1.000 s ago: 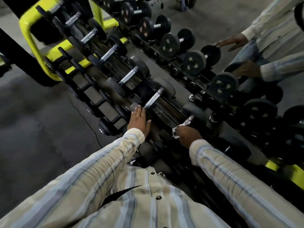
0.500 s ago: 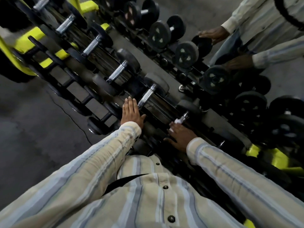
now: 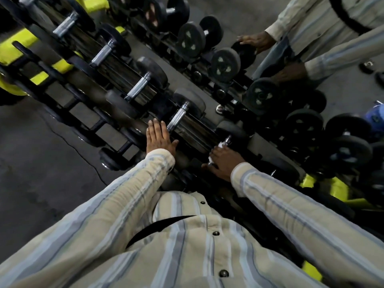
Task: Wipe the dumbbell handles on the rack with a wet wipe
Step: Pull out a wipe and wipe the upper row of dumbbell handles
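Note:
A black and yellow dumbbell rack point(image 3: 62, 65) runs diagonally from upper left to lower right, with black dumbbells with knurled steel handles lying on it. My left hand point(image 3: 159, 138) lies flat with straight fingers on the black end of one dumbbell, just left of its steel handle point(image 3: 176, 119). My right hand point(image 3: 223, 161) grips a white wet wipe point(image 3: 220, 144) around the handle of the neighbouring dumbbell point(image 3: 228, 139). Only the top of that handle shows past the wipe. More steel handles point(image 3: 138, 89) lie further up the rack.
A mirror behind the rack shows reflected dumbbells point(image 3: 225, 64) and the reflection of a person in a striped shirt point(image 3: 324, 21). Grey floor point(image 3: 37, 173) lies to the left. Yellow frame parts point(image 3: 332, 188) stick out at the lower right.
The view has shifted along the rack, so it sits further up and left in the frame. My right hand has slid slightly along the handle with the wipe. My left hand stays flat on the dumbbell end.

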Motion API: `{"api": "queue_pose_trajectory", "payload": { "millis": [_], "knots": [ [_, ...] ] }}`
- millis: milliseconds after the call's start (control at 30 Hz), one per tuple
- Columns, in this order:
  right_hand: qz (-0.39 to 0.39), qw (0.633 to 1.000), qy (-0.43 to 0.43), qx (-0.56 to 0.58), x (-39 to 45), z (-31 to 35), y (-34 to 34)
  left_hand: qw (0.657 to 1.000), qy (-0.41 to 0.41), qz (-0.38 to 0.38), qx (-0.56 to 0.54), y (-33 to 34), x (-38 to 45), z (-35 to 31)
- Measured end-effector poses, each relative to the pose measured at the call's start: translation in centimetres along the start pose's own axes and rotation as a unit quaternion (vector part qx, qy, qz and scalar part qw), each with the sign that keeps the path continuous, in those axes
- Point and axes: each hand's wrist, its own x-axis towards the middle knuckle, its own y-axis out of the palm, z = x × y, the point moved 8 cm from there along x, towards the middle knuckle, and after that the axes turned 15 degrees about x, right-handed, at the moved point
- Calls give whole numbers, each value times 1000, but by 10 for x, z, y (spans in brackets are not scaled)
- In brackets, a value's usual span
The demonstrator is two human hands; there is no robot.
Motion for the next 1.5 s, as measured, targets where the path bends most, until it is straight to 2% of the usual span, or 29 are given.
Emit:
{"api": "queue_pose_trajectory", "payload": {
  "millis": [100, 167, 267, 333, 467, 533, 633, 733, 867, 1033, 1100, 1167, 1300, 1367, 1467, 1500],
  "knots": [
    [-4, 995, 96, 1, 6, -20, -5, 1000, -2, 6, -4, 0, 1, 1],
    [3, 994, 106, 10, 6, -13, 1, 1000, -3, 6, 3, 0, 0, 1],
    [31, 999, 27, 33, 0, 11, 16, 1000, -1, 5, 8, 0, -1, 0],
    [26, 999, 5, 36, -3, 15, 13, 1000, 0, 5, 10, 0, -1, 0],
    [-35, 994, 101, 28, -5, -14, -11, 1000, 6, 10, 10, -1, 0, 1],
    [-25, 987, 153, 42, -9, -15, -4, 1000, 6, 3, 7, -1, 0, 4],
    [-10, 979, 165, 121, -17, 5, 26, 1000, 9, -8, -3, -1, -2, 1],
    [-55, 962, 191, 186, -19, 8, 38, 1000, 7, -13, -3, 0, -1, -1],
    [-142, 900, 287, 295, -24, -10, 19, 1000, 2, -8, -1, 2, 1, 1],
    [-105, 883, 271, 369, -17, 7, 34, 1000, 2, -10, -1, 1, 0, -1],
    [-122, 856, 297, 405, -13, 0, 28, 1000, 1, -7, 0, 1, 1, -1],
    [-140, 813, 336, 455, -7, -6, 22, 1000, 4, -5, -1, 2, 2, 0],
    [-111, 786, 367, 485, -4, 4, 28, 1000, 8, -5, -11, 1, 2, 0],
    [-136, 745, 369, 539, 2, 2, 24, 1000, 5, -12, -17, 1, 1, 0],
    [-198, 652, 392, 618, 8, -17, 6, 1000, 10, -6, -17, 3, 2, 0],
    [-204, 648, 389, 623, 10, -21, 5, 1000, 11, -7, -18, 3, 2, 0]
  ]
}}
